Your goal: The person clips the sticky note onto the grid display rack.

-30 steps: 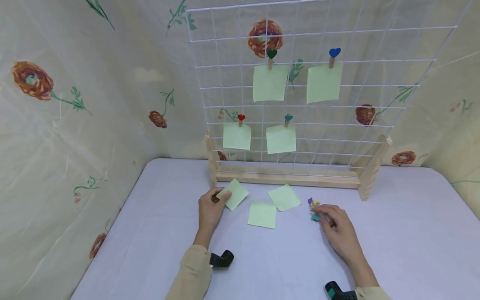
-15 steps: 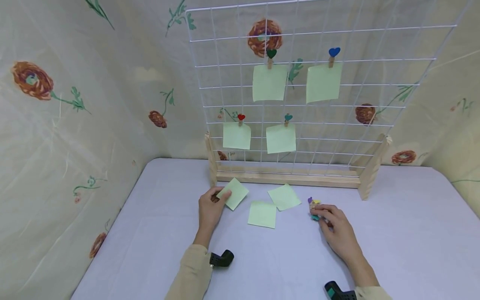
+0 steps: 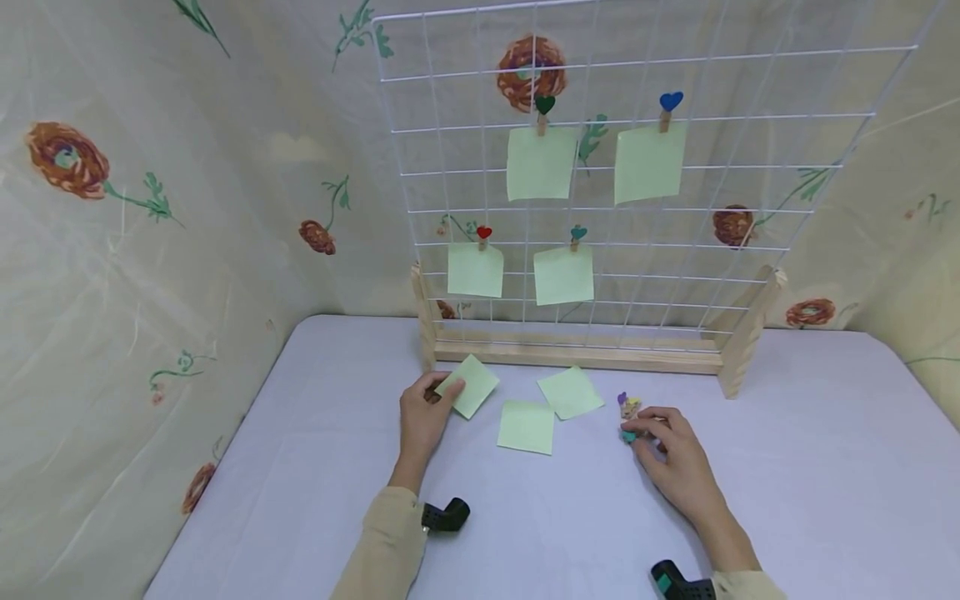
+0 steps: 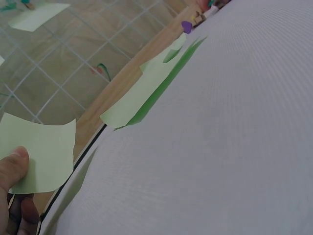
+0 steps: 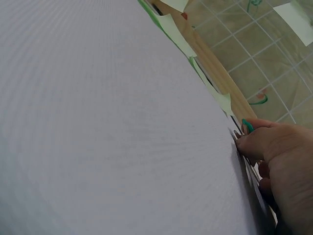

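My left hand (image 3: pixel 422 425) pinches a pale green sticky note (image 3: pixel 474 387) by its left corner, near the stand's left foot. The thumb (image 4: pixel 18 159) presses flat on the note's face in the left wrist view. Over on the right, my right hand (image 3: pixel 681 467) pinches a small clothespin with a teal heart (image 3: pixel 628 437) between thumb and forefinger; the teal top (image 5: pixel 248 126) pokes out above the fingers in the right wrist view. Just beyond the fingertips lie small clothespins, one with a purple heart (image 3: pixel 622 399) and one with a yellow top (image 3: pixel 633 402).
Two more green notes (image 3: pixel 525 427) lie on the white tabletop (image 3: pixel 570 517) between the hands. Behind them stands a white wire grid in a wooden base (image 3: pixel 577 354). Several green notes (image 3: pixel 542 165) hang on it from heart clothespins, dark green, blue (image 3: pixel 671 101), red and teal.
My right fingertips have drawn slightly nearer me, off the purple and yellow clothespins and onto the teal one. The left hand keeps its note in the same place.
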`<state>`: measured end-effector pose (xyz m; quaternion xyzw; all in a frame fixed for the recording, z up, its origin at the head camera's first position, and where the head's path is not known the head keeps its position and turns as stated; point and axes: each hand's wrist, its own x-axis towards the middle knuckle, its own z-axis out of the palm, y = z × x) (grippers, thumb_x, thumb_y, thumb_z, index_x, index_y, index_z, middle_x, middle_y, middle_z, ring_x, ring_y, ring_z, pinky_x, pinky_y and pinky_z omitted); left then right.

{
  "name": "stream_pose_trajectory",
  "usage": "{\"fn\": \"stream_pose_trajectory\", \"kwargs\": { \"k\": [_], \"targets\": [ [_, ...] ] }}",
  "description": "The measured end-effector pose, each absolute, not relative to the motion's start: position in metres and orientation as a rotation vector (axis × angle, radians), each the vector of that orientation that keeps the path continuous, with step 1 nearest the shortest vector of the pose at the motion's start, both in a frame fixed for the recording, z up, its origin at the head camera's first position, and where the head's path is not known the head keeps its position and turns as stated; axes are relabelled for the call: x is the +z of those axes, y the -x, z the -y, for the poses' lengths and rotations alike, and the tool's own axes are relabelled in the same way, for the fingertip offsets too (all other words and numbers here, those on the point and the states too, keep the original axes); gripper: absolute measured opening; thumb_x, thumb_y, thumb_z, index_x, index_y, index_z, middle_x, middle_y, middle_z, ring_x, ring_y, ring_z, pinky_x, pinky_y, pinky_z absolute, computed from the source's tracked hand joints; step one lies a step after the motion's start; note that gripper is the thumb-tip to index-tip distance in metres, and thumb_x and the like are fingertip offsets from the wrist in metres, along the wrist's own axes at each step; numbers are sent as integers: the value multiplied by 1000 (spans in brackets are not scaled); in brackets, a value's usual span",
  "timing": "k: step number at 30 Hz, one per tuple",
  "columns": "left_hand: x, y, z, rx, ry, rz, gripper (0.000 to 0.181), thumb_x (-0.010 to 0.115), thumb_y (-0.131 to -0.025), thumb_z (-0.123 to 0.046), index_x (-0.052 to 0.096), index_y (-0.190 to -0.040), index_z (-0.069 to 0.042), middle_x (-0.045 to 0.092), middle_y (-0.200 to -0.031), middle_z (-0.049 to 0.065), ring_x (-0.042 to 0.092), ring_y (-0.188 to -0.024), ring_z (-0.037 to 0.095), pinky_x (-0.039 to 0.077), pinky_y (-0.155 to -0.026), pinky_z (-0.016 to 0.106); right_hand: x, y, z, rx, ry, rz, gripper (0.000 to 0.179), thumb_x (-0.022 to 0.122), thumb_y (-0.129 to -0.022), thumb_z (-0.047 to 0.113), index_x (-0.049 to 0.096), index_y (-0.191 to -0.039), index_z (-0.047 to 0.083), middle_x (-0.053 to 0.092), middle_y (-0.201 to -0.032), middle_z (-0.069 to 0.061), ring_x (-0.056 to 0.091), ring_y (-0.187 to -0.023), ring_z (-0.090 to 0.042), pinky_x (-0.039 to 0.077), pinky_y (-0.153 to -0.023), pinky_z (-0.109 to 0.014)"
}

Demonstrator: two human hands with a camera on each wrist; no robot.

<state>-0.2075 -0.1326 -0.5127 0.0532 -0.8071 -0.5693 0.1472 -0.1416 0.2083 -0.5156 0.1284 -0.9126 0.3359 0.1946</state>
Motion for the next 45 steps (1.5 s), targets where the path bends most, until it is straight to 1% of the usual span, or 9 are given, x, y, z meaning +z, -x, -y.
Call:
{"fn": "stream_pose_trajectory", "kwargs": {
  "k": [6, 11, 15, 19, 23, 28, 36, 41, 45],
  "targets": [
    [-514, 208, 132, -1660, -145, 2320, 27, 73, -80, -41, 71, -99, -22, 69, -100, -3, 60, -83, 11, 49, -72, 22, -516, 142, -209, 942, -363, 2556, 23, 69, -77, -6, 70, -96, 7, 56, -111, -11, 48, -100, -19, 36, -71, -15],
    [-514, 208, 132, -1670, -141, 2315, 27, 73, -80, -40, 71, -99, -21, 69, -100, -2, 60, -84, 11, 50, -73, 24, -517, 143, -209, 947, -373, 2546, 24, 70, -76, -5, 71, -96, 9, 60, -106, -8, 43, -93, -14, 35, -69, -16],
    [-513, 207, 132, -1676, -140, 2310, 27, 73, -80, -40, 71, -99, -20, 69, -101, -2, 61, -86, 11, 50, -74, 23, -519, 144, -210, 978, -353, 2556, 25, 70, -79, -2, 69, -101, 11, 62, -107, -5, 40, -93, -8, 35, -69, -16],
    [-512, 207, 131, -1681, -144, 2308, 27, 73, -80, -40, 71, -99, -20, 69, -100, -2, 61, -85, 11, 50, -73, 22, -520, 143, -212, 1030, -292, 2585, 26, 66, -85, 6, 64, -110, 14, 65, -111, -4, 44, -95, 4, 39, -72, -15],
    [-512, 207, 131, -1684, -127, 2302, 28, 73, -80, -41, 71, -99, -21, 69, -100, -2, 61, -85, 11, 50, -73, 21, -519, 143, -212, 1097, -252, 2585, 23, 64, -89, 12, 63, -112, 15, 69, -107, -3, 49, -89, 11, 41, -72, -14],
    [-512, 206, 130, -1701, -98, 2279, 29, 73, -80, -41, 70, -100, -19, 69, -100, -1, 61, -86, 11, 50, -73, 20, -518, 142, -212, 1146, -235, 2580, 23, 65, -90, 18, 60, -112, 14, 68, -102, -2, 50, -85, 9, 40, -71, -13],
    [-511, 206, 129, -1701, -46, 2257, 25, 73, -82, -33, 69, -100, -16, 69, -97, 3, 60, -81, 16, 48, -67, 19, -517, 142, -212, 1241, -238, 2535, 35, 68, -87, 13, 51, -117, 8, 65, -95, -5, 55, -78, 5, 42, -67, -13],
    [-511, 206, 128, -1678, -30, 2255, 23, 72, -83, -31, 69, -99, -15, 68, -95, 3, 59, -79, 19, 46, -65, 18, -516, 142, -212, 1256, -220, 2535, 28, 65, -90, 16, 53, -113, 8, 64, -89, -4, 54, -71, -1, 43, -62, -14],
    [-510, 205, 128, -1622, -12, 2268, 22, 71, -84, -32, 70, -99, -17, 69, -95, 1, 56, -74, 13, 44, -62, 17, -516, 142, -212, 1273, -175, 2562, 21, 56, -96, 22, 52, -112, 8, 63, -85, -4, 53, -67, -4, 43, -60, -17]
  ]
}}
